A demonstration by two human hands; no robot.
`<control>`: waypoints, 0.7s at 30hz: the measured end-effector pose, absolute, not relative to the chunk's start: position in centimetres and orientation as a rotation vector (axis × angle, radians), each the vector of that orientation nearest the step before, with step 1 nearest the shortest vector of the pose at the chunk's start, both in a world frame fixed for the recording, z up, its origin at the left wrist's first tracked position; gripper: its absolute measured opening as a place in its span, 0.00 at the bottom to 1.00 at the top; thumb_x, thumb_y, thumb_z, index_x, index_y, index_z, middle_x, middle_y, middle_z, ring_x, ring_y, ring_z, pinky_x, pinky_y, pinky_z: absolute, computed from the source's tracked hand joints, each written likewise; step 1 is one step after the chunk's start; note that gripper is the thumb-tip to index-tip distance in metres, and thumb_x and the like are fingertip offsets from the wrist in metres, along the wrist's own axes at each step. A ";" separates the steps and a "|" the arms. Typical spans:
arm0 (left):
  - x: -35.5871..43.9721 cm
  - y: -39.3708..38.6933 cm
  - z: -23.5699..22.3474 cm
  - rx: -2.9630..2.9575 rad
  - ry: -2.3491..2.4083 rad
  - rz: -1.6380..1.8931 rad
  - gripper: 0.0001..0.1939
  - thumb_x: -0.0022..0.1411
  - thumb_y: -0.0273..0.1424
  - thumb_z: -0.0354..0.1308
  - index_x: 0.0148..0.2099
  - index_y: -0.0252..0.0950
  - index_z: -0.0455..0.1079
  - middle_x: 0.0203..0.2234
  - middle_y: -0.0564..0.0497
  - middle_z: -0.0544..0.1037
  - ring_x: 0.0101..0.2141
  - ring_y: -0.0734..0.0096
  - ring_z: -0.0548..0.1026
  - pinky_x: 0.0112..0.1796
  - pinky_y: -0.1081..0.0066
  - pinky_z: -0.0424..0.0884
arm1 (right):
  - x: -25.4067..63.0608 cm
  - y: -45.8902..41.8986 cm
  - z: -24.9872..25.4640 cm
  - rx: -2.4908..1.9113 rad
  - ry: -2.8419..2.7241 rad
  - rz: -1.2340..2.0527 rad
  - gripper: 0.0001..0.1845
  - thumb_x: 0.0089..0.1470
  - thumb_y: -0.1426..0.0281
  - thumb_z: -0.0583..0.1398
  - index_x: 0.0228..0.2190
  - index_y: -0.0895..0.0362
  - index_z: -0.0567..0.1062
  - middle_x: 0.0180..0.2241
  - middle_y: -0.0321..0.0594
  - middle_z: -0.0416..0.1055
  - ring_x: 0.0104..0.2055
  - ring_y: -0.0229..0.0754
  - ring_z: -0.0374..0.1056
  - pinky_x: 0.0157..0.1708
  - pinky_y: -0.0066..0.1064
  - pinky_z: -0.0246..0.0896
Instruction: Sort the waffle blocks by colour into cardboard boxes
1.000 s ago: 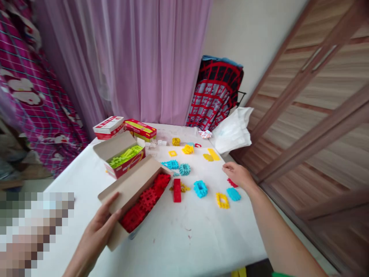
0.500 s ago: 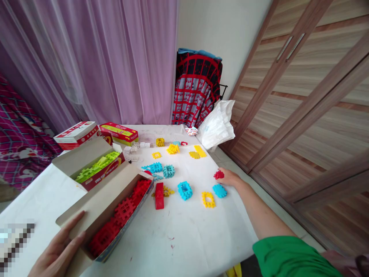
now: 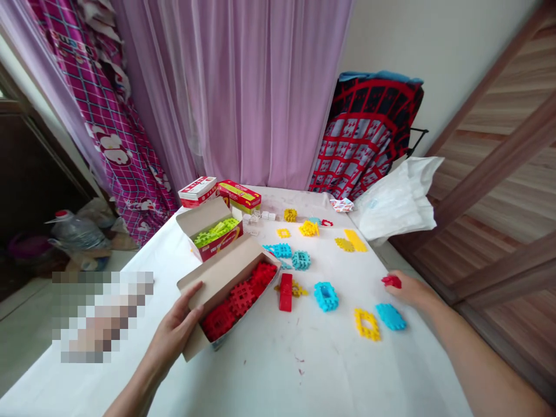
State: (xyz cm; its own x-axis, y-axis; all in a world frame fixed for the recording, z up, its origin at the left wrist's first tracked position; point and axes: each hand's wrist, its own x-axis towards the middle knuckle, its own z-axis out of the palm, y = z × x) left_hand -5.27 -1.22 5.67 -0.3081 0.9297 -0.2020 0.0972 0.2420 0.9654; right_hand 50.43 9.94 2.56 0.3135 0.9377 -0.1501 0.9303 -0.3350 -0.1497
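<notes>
My left hand [image 3: 176, 324] grips the near end of an open cardboard box [image 3: 228, 263], its fingers on the raised flap. Red interlocking plastic pieces [image 3: 241, 298] fill that box. Out at the table's right edge, my right hand [image 3: 408, 289] has its fingers closed on a small red plastic block [image 3: 391, 281]. Close to that hand lie a blue block [image 3: 391, 317] and a square yellow frame piece [image 3: 360, 324]. Toward the middle are a hollow blue block [image 3: 320, 296] and a long red piece [image 3: 285, 292] resting over a yellow one.
Behind the red pieces' box stands another open box [image 3: 217, 246] with lime-green pieces. Two closed boxes, one white and red [image 3: 197, 191], one red and yellow [image 3: 241, 197], sit farther back. A white plastic bag [image 3: 395, 200] is at the far right corner. Yellow pieces [image 3: 309, 228] lie toward the back.
The view has swung left, so the table's things appear farther right. My left hand stays on the box and my right hand still holds the red block near the table's right edge.
</notes>
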 end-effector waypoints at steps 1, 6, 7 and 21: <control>-5.3 -1.2 5.7 0.966 1.613 1.179 0.42 0.48 0.55 0.61 0.61 0.41 0.64 0.57 0.46 0.71 0.49 0.56 0.75 0.45 0.67 0.73 | 50.0 10.2 3.1 -2.463 -1.784 0.353 0.17 0.45 0.67 0.60 0.40 0.55 0.74 0.36 0.46 0.76 0.37 0.49 0.71 0.33 0.35 0.61; -5.7 -1.2 5.5 0.973 1.590 1.185 0.41 0.48 0.54 0.61 0.61 0.41 0.64 0.58 0.46 0.70 0.51 0.56 0.73 0.46 0.68 0.72 | 42.2 10.9 8.0 -2.039 -1.862 0.592 0.23 0.45 0.65 0.60 0.45 0.56 0.71 0.38 0.43 0.74 0.39 0.45 0.70 0.39 0.33 0.63; -5.8 -1.1 5.4 0.982 1.582 1.167 0.41 0.48 0.54 0.61 0.61 0.41 0.64 0.58 0.46 0.70 0.51 0.56 0.73 0.45 0.68 0.73 | 39.6 10.9 9.2 -1.942 -1.927 0.635 0.23 0.45 0.65 0.60 0.45 0.55 0.71 0.39 0.42 0.74 0.39 0.44 0.69 0.39 0.32 0.63; -6.5 -0.7 4.0 1.015 1.554 1.131 0.42 0.48 0.53 0.60 0.63 0.42 0.62 0.57 0.45 0.71 0.47 0.56 0.75 0.40 0.67 0.75 | 13.7 8.8 12.6 -1.664 -2.679 0.545 0.23 0.43 0.64 0.62 0.44 0.53 0.73 0.40 0.41 0.74 0.44 0.47 0.68 0.41 0.32 0.60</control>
State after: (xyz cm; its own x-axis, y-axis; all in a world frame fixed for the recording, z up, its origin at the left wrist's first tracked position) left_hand -6.52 -0.70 4.03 -0.2250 0.9519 -0.2079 0.0946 0.2337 0.9677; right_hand 13.71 8.79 12.63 -0.4577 0.8599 -0.2259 0.8799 0.4016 -0.2541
